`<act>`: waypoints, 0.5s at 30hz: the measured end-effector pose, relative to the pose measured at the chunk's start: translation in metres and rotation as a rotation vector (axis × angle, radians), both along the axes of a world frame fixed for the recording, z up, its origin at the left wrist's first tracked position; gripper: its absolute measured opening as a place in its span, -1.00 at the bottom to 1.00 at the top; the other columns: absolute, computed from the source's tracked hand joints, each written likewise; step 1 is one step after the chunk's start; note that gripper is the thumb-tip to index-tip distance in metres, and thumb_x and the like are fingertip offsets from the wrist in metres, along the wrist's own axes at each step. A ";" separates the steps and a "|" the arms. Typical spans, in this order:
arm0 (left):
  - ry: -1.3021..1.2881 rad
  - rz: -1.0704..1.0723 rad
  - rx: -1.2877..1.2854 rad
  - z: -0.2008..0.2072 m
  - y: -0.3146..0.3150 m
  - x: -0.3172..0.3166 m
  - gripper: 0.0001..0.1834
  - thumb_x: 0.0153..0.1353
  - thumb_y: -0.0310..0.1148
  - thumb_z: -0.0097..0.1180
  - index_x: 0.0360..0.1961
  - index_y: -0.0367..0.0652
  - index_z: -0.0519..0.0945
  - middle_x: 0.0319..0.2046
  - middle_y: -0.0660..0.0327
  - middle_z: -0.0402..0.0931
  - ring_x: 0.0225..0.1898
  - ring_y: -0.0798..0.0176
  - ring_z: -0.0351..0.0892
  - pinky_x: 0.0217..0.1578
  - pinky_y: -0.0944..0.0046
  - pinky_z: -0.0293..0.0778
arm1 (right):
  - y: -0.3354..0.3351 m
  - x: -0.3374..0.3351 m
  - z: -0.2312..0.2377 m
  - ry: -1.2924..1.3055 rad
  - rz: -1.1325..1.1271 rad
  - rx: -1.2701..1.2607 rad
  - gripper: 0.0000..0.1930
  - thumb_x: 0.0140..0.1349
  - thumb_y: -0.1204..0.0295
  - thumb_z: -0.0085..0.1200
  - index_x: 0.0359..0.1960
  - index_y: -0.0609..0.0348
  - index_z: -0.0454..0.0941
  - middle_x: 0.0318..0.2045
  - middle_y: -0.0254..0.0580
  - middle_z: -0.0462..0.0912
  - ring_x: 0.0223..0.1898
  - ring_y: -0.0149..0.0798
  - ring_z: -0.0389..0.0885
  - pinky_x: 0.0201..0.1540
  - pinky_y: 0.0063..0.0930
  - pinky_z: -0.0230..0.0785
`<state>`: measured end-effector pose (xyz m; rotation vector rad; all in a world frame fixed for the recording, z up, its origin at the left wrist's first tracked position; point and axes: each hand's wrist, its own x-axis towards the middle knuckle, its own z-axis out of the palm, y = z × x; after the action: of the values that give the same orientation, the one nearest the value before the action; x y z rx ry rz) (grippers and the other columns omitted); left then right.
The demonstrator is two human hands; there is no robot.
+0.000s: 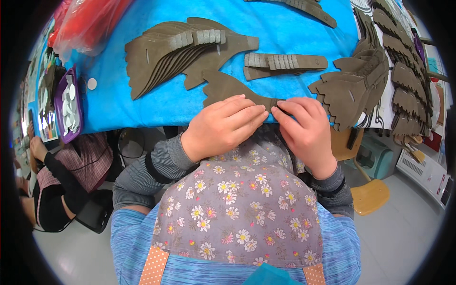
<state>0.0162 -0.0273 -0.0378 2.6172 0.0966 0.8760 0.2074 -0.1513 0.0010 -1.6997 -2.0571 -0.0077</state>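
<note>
A flat, dark brown cut piece [225,87] with a scalloped wide end and a narrow strap-like end lies at the table's near edge. My left hand [227,124] rests over its lower edge, fingertips closed on the narrow part. The right hand [305,132] pinches the narrow end from the other side, fingertips close to those of the left. What lies under the fingers is hidden. Beyond the hands is a fanned stack of similar pieces [164,61] with pale grey strip ends. A stack of narrow brown strips [285,62], also with pale ends, sits to its right.
More scalloped pieces [354,90] pile up at the right. A blue cover [109,111] lies over the table. At left are a purple basket [61,97] of white discs, a loose white disc [92,84] and a red plastic bag [90,23]. Another person's arm [64,173] shows far left.
</note>
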 end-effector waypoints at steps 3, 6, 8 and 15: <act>-0.006 -0.019 -0.046 0.001 0.001 0.001 -0.69 0.03 -0.52 0.36 -0.14 -0.18 0.70 -0.14 0.22 0.66 -0.16 0.14 0.66 -0.15 0.14 0.63 | -0.014 -0.019 0.005 -0.185 -0.019 -0.030 -0.76 0.02 0.51 0.20 -0.22 0.21 0.68 -0.09 -0.28 0.64 -0.01 -0.19 0.58 0.02 -0.14 0.44; 0.059 -0.005 -0.301 0.009 0.003 0.001 -0.74 0.05 -0.49 0.36 -0.17 -0.17 0.70 -0.14 0.18 0.65 -0.11 0.09 0.64 -0.13 0.12 0.60 | -0.014 -0.016 0.009 -0.219 -0.028 -0.080 -0.75 0.04 0.50 0.18 -0.20 0.19 0.68 -0.04 -0.30 0.64 0.05 -0.21 0.55 0.12 -0.12 0.40; 0.073 0.031 -0.234 0.025 0.006 0.009 -0.74 0.06 -0.47 0.36 -0.18 -0.18 0.69 -0.17 0.18 0.65 -0.09 0.07 0.62 -0.13 0.11 0.57 | -0.016 -0.008 0.012 -0.184 -0.012 -0.092 -0.75 0.04 0.50 0.19 -0.19 0.16 0.69 -0.03 -0.30 0.64 0.07 -0.21 0.54 0.15 -0.13 0.39; 0.387 -0.004 -0.312 0.042 0.019 0.025 -0.75 0.10 -0.44 0.37 -0.18 -0.27 0.68 -0.31 0.14 0.57 -0.19 0.08 0.59 -0.20 0.14 0.51 | -0.034 -0.004 0.004 0.503 -0.237 0.144 -0.72 -0.01 0.69 0.15 -0.22 0.19 0.69 -0.25 -0.15 0.70 -0.23 -0.09 0.64 -0.12 -0.25 0.47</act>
<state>0.0410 -0.0082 0.0041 2.4503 0.3038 0.3098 0.2038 -0.1853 0.0047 -1.6423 -1.4512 0.1729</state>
